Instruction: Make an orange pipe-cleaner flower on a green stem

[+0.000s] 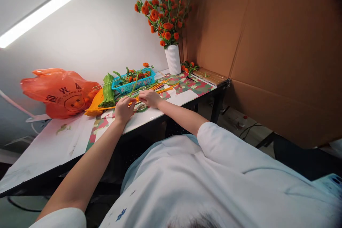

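My left hand [124,108] rests on the table [53,142] with its fingers curled, and an orange pipe-cleaner stem [107,107] runs out of it to the left. My right hand [149,98] lies just to its right, fingers bent over the same bunch of orange stems [167,89] that fan out toward the back. A roll of green tape [141,107] sits just in front of my right hand. What the fingertips pinch is hidden.
A blue basket [133,83] holds small orange flowers and green stems. A green bundle [108,94] and an orange plastic bag [62,92] lie to the left. A white vase [173,59] of orange flowers stands at the back. Cardboard walls [267,42] close the right side.
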Available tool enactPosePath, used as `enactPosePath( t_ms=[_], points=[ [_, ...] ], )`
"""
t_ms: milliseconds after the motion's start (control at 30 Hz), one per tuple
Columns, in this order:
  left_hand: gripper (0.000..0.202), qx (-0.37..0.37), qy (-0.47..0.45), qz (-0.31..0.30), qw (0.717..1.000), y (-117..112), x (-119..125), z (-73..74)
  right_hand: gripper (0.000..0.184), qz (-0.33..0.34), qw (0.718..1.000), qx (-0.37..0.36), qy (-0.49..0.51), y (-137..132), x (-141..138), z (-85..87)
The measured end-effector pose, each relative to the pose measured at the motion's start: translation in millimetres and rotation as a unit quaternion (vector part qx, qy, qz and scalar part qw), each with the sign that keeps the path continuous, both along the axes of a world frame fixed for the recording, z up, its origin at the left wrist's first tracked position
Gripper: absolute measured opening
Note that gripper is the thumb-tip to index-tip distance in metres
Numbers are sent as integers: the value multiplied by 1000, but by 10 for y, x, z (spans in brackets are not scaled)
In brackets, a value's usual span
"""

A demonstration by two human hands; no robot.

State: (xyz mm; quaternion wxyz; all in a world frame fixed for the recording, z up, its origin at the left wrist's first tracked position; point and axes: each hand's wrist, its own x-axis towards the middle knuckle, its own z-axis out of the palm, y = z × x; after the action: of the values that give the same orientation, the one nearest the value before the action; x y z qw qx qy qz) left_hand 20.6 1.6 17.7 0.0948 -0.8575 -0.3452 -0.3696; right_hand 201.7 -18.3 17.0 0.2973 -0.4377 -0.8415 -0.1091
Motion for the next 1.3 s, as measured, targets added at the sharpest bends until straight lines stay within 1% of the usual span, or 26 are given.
enactPosePath(
  t_ms=[100,200,267,300,367,400,467,533,600,667,700,733,767,800,833,867,900,933,1000,1033,1100,1200,1233,1300],
  points=[
    [22,4,39,2,999,-13,17,33,20,14,1000,7,19,20,19,-28],
    [22,-42,34,-16,998,-21,22,32,18,30,999,12,32,38,32,-53],
    [23,-106,-15,-33,994,-19,1,33,20,38,999,19,33,35,32,-53],
    [23,-148,-44,-43,987,-15,-18,43,21,42,998,29,32,27,32,-46],
    [26,-245,-84,-76,963,0,-68,100,23,55,997,51,22,4,36,-16],
    [27,-293,-87,-96,947,10,-96,150,24,64,996,62,9,-12,43,9],
    [28,-372,-60,-130,917,31,-145,295,25,90,991,87,-42,-48,66,84],
    [27,-420,-22,-159,893,44,-179,493,25,94,985,118,-85,-95,100,206],
    [25,-451,10,-186,873,39,-197,724,27,106,976,149,-118,-162,133,383],
    [25,-479,44,-213,850,0,-205,952,32,141,966,162,-144,-250,156,594],
    [25,-481,61,-224,846,-37,-206,1052,34,158,964,159,-141,-300,162,701],
    [25,-473,78,-227,848,-87,-206,1137,33,170,966,150,-125,-352,166,801],
    [26,-442,79,-223,865,-151,-206,1202,32,172,971,136,-96,-403,167,889],
    [27,-385,63,-214,896,-226,-205,1245,30,168,978,114,-52,-452,166,960],
    [27,-305,43,-199,930,-309,-205,1266,29,161,983,84,11,-497,163,1014],
    [28,-202,4,-171,964,-396,-206,1266,30,161,983,44,72,-536,160,1049],
    [28,-108,-15,-138,984,-481,-208,1249,31,167,978,-5,123,-570,157,1067],
    [28,-37,-22,-118,992,-559,-212,1219,32,176,969,-54,164,-598,155,1072],
    [27,46,9,-114,992,-676,-221,1140,34,193,947,-140,214,-634,151,1054],
    [27,70,29,-110,991,-713,-226,1101,35,198,936,-175,231,-644,151,1039],
    [27,91,56,-96,990,-752,-232,1038,35,205,914,-237,258,-656,149,1012],
    [27,88,64,-86,990,-771,-233,982,35,217,884,-314,270,-666,138,991],
    [28,81,59,-91,991,-777,-230,971,35,219,879,-328,268,-670,132,987],
    [29,49,34,-114,992,-792,-224,956,36,221,881,-331,256,-680,118,978]
  ],
)
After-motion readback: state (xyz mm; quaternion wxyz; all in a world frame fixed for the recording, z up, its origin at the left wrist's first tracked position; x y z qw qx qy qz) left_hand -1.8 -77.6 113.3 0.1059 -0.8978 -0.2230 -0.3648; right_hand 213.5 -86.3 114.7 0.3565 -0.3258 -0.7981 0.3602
